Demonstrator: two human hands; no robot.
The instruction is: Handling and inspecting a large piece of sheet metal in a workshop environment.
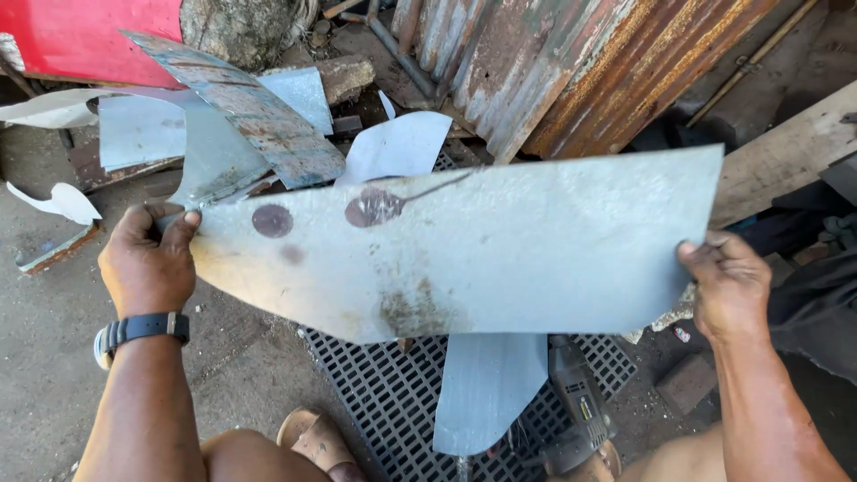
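A large grey sheet of thin metal (500, 250), stained with brown rust spots, is held flat in the air in front of me. My left hand (147, 259) grips its narrow left end, thumb on top. My right hand (728, 281) clamps the lower right edge. A dark watch sits on my left wrist. The sheet hides much of the ground below it.
A black grid mat (384, 402) lies on the ground with a smaller metal offcut (486, 388) and a grey power tool (576, 402) on it. Scrap metal pieces (241, 116), rusty corrugated sheets (580, 62) and a wooden plank (786, 152) lie behind. My sandalled foot (312, 437) is below.
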